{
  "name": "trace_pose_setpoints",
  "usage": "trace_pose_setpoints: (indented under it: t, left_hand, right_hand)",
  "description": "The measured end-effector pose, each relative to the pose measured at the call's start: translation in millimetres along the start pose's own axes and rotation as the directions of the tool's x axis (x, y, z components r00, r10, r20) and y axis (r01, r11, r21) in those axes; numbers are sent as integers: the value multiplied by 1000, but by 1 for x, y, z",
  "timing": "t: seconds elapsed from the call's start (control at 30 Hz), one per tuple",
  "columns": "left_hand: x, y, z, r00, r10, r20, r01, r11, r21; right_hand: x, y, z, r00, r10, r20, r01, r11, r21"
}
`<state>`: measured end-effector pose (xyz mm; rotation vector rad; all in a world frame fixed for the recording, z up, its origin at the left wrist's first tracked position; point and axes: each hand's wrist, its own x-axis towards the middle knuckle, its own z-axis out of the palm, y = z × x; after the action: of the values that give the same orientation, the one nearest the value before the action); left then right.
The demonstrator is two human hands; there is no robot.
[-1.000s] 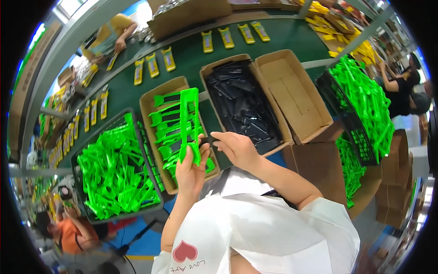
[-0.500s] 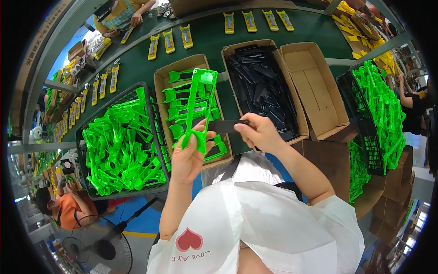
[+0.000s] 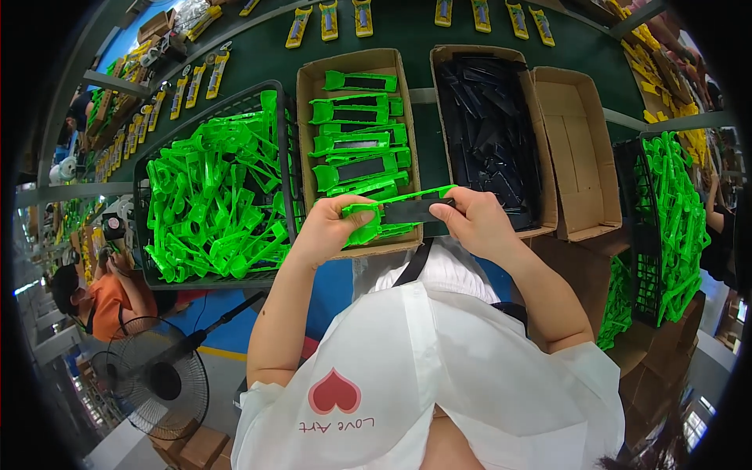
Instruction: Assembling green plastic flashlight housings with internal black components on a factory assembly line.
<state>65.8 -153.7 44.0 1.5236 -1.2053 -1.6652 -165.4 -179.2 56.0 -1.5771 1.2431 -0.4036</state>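
A bright green plastic frame [image 3: 361,233] lies sideways between my hands, above the near end of a cardboard box. My left hand [image 3: 325,229] is closed on its wide, curved end, thumb on top. A flat black plastic strip [image 3: 410,211] lies along the frame, and I cannot tell whether it is seated. My right hand [image 3: 487,225] pinches the strip's right end with thumb and fingers, close to the frame's far end. Under and beyond them, the cardboard box [image 3: 310,76] holds a row of green frames [image 3: 356,142], several with black strips in them.
To the left stands a black crate [image 3: 291,157] heaped with green frames. Right of the row is a box of loose black strips [image 3: 489,117], then a bare cardboard box [image 3: 576,149]. Another crate [image 3: 644,227] is at far right. Yellow-framed pieces [image 3: 329,22] line the green bench.
The green frame has swung from upright to lying sideways, lower down. The black strip has come along the frame, and my right hand has moved to the frame's far end.
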Motion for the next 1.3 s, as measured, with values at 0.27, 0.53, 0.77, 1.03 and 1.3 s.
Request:
trace_pose_setpoints:
  t: [0.27, 0.53, 0.77, 1.03, 1.3]
  left_hand:
    - [-1, -10, 0, 998, -31, 54, 36, 995, -92]
    - [0, -23, 0, 999, 39, 6, -38, 988, -149]
    - [4, 1, 29, 961, 240, 138, -215, 332, 918]
    - [40, -4, 41, 978, 208, 6, -128, 580, 805]
    - [90, -14, 27, 875, 483, 43, -285, 440, 852]
  right_hand:
    - [5, 5, 13, 999, 17, -40, -23, 989, -144]
    - [17, 23, 9, 983, -32, -182, -58, 883, -466]
    - [20, 39, 20, 990, 68, -127, -81, 992, -101]
    - [28, 51, 28, 979, -55, -195, 33, 993, -113]
    - [31, 68, 45, 984, 81, 157, -170, 680, 714]
